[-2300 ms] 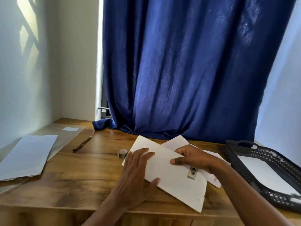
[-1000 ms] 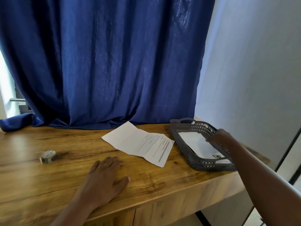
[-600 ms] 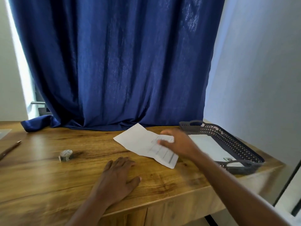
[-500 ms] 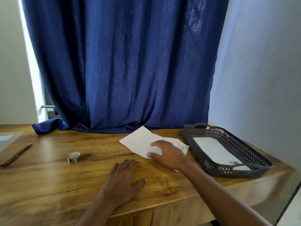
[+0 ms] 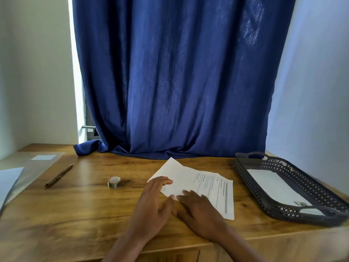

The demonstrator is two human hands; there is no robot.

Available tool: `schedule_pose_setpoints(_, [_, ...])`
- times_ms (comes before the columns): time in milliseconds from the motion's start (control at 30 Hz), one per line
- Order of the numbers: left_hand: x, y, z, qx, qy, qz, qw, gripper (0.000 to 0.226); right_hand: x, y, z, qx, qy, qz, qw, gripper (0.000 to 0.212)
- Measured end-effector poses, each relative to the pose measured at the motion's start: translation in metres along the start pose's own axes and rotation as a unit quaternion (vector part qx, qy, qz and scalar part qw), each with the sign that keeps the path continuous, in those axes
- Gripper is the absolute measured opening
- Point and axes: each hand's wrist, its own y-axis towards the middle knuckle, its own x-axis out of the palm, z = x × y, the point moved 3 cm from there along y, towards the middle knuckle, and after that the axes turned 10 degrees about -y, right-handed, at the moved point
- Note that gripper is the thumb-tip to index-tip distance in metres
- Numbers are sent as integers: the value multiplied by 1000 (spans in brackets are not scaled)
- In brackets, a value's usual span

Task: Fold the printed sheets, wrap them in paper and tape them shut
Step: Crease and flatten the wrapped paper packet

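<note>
While one wrapped, taped packet (image 5: 279, 188) already lies in the grey tray (image 5: 245, 173) at the right, the printed sheet (image 5: 209, 186) on the tabletop (image 5: 75, 208) is not finished. It lies flat, centre-right, print facing up, one blank flap near the curtain (image 5: 179, 76); can't tell how many folds are in. Left hand (image 5: 151, 203) rests fingers-straight on the sheet's near-left corner, grip released, just pressing. Right hand (image 5: 200, 210) lies flat on the near edge beside it, also released, holding nothing. Judged progress: one bundle done, this one at the folding stage. Left to do: finish the fold, wrap, tape. Tape roll (image 5: 114, 182) sits left of the sheet, untouched. White paper (image 5: 8, 181) lies at the far left edge, probably for wrapping; pen (image 5: 58, 175) beside it.
</note>
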Motion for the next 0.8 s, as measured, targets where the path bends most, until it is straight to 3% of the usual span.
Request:
schedule_pose_setpoints(133, [-29, -18, 10, 52, 110, 24, 992, 30, -6, -35, -12, -43, 43, -23, 998, 61])
schedule_pose_setpoints(467, [-67, -25, -1, -127, 290, -150, 937, 67, -23, -51, -61, -123, 96, -50, 986, 42])
schedule_pose_setpoints(633, [-65, -37, -18, -178, 297, -247, 905, 103, -32, -42, -71, -119, 136, 17, 983, 33])
schedule_pose_setpoints(800, [-62, -42, -26, -172, 325, -261, 893, 81, -36, -20, -87, -77, 114, 111, 984, 34])
